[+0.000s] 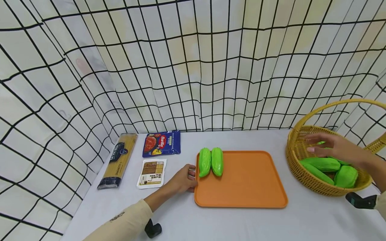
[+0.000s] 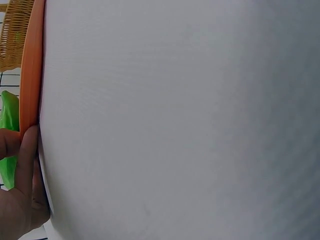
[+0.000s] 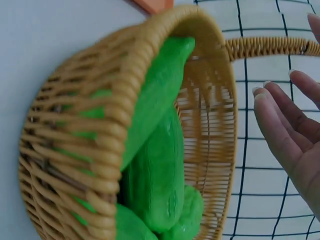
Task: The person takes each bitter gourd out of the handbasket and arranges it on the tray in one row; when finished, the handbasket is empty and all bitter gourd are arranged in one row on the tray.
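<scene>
My left hand [image 1: 182,179] grips the left rim of an orange tray [image 1: 241,187]. In the left wrist view the thumb lies over the tray's edge and a finger lies against its outer side. Two long, ridged green vegetables [image 1: 217,162], resembling bitter melons, lie side by side at the tray's upper left. My right hand [image 1: 334,147] hovers over a wicker basket [image 1: 291,150], fingers extended and holding nothing. Several more green vegetables [image 3: 157,170] lie in the basket; one nearer its front looks short and blocky. The basket's wall hides part of them in the right wrist view.
Left of the tray lie a spaghetti pack [image 1: 119,160], a blue Barilla pouch [image 1: 162,144] and a white packet [image 1: 151,173]. The basket's tall handle [image 1: 316,110] arches above it. A white cloth wall with black grid lines [image 1: 211,73] stands behind the table.
</scene>
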Demonstrator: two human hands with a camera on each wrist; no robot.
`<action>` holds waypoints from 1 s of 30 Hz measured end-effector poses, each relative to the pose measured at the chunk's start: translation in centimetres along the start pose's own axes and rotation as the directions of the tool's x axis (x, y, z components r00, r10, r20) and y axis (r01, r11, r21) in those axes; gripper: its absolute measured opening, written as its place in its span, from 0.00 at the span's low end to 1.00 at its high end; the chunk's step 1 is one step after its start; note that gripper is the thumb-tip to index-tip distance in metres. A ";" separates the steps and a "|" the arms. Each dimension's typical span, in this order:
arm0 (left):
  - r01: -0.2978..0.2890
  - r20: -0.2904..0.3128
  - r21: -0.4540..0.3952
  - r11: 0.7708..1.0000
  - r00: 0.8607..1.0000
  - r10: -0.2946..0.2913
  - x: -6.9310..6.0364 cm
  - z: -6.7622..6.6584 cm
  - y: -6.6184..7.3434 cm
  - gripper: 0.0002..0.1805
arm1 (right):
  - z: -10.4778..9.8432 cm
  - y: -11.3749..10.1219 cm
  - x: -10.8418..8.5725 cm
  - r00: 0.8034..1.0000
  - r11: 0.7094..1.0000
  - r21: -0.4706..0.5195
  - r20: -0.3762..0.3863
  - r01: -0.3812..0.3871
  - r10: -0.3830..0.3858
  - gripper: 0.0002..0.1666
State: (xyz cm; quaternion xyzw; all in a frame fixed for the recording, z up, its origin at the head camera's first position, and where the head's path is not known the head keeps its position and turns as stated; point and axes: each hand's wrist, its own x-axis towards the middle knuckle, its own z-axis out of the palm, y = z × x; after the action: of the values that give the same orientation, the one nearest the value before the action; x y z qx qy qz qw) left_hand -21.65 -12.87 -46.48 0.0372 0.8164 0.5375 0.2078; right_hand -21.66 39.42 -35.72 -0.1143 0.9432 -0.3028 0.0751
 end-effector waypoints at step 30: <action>0.000 0.003 0.010 1.000 1.000 0.000 -0.1 -0.1 -0.2 0.37 | -3.3 6.5 4.2 0.975 0.945 -0.261 0.047 -0.197 0.216 0.53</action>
State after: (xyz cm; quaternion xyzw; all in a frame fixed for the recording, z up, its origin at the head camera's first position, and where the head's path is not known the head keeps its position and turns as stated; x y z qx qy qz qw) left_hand -21.59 -13.03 -46.62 0.0389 0.8189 0.5332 0.2089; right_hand -27.51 45.34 -37.18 -0.0350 0.9775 -0.1649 0.1265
